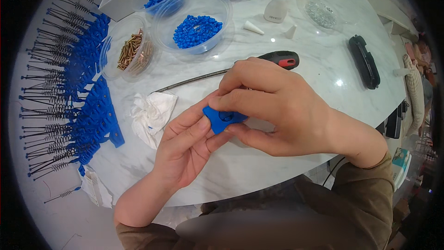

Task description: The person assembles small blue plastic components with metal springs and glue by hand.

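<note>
A small blue plastic part (215,121) with a dark round hole in its face is held between both hands over the near side of the table. My left hand (185,146) pinches its left edge, thumb on top. From the right, my right hand (277,106) closes its fingers on the part's upper and right edges, hiding some of it. Beyond my hands a screwdriver (194,80) lies on the table, its black and red handle partly behind my right hand. Left of my hands sits a crumpled white tissue (152,113).
Clear bowls hold small blue beads (196,32), brass-coloured screws (131,51) and tiny clear pieces (320,16). Blue parts with springs and rods (88,78) crowd the left edge. A white bottle (276,8), a white cone cap (253,28) and a black folded tool (364,61) lie farther back.
</note>
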{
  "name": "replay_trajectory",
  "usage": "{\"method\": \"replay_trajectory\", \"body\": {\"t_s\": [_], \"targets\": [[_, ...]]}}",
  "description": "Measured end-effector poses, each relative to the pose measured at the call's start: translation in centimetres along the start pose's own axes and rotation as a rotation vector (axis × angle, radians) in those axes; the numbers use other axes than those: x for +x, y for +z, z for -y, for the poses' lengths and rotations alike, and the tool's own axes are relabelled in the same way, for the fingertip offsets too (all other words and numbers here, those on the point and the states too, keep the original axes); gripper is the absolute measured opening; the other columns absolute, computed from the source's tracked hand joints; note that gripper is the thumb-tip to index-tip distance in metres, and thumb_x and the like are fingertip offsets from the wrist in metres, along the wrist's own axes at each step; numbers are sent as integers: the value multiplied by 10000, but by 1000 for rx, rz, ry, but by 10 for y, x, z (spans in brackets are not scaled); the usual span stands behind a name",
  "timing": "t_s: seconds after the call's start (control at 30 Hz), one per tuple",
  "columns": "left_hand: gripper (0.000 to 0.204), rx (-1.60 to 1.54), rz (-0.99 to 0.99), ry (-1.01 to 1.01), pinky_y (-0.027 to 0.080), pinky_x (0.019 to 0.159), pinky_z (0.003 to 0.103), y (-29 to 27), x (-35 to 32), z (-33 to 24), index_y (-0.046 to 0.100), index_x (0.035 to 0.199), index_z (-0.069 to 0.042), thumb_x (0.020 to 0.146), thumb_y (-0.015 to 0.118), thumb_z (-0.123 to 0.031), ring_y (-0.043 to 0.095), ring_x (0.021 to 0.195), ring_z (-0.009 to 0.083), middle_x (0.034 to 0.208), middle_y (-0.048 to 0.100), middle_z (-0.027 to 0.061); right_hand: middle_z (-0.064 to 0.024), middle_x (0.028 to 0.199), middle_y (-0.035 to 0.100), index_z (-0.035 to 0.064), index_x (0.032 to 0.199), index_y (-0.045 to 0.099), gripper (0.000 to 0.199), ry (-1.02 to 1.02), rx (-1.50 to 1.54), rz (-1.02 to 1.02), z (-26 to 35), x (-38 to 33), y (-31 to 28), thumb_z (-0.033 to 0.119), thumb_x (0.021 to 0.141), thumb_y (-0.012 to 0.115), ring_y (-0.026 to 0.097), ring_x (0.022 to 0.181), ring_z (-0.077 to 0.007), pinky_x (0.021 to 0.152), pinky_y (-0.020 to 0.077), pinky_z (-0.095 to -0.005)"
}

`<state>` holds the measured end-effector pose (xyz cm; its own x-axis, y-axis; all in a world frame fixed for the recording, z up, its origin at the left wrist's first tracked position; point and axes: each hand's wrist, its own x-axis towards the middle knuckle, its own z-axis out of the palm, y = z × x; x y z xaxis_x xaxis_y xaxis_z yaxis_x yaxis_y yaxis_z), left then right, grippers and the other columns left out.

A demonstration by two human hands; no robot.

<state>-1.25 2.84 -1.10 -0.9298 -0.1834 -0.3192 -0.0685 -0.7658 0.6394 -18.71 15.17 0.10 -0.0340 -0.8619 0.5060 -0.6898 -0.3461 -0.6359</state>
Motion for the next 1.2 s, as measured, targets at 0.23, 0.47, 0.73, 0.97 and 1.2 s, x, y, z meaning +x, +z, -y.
{"method": "replay_trajectory", "body": {"t_s": [0.23, 0.47, 0.73, 0.97, 1.2], "targets": [[487, -51, 6, 14, 432, 1078, 408, -6, -1, 2, 328, 1446, 33, 999, 445, -122, 500, 1275, 309, 1390, 472, 182, -111, 970, 584, 29, 1021, 639, 399, -11, -12, -17, 0, 0, 1, 35, 646, 774, 597, 841, -289, 685, 502, -365], [488, -70, 13, 21, 441, 1071, 406, -6, 0, 2, 319, 1446, 43, 996, 436, -106, 498, 1276, 305, 1392, 467, 189, -107, 962, 591, 31, 1028, 639, 399, -19, -16, -24, -1, -1, 2, 38, 652, 773, 599, 850, -291, 701, 501, -370], [488, -81, 29, 20, 450, 1066, 396, -9, -1, 3, 310, 1449, 43, 1001, 431, -109, 508, 1267, 286, 1403, 453, 190, -103, 939, 581, 26, 1026, 638, 407, -19, -32, -24, 0, -1, 2, 35, 643, 775, 595, 817, -274, 674, 489, -356], [489, -69, 29, 18, 453, 1064, 388, -7, -1, 2, 309, 1449, 41, 1002, 432, -114, 506, 1268, 282, 1405, 451, 184, -105, 942, 583, 23, 1030, 639, 407, -3, -31, -15, 1, -1, 2, 31, 646, 772, 596, 803, -273, 677, 488, -359], [492, -49, 16, 14, 447, 1067, 393, -5, -1, 1, 309, 1450, 40, 1003, 433, -123, 500, 1274, 294, 1401, 454, 187, -107, 955, 593, 23, 1022, 647, 395, 12, -12, -14, 2, -1, 1, 28, 647, 772, 599, 810, -274, 676, 488, -356]]}}
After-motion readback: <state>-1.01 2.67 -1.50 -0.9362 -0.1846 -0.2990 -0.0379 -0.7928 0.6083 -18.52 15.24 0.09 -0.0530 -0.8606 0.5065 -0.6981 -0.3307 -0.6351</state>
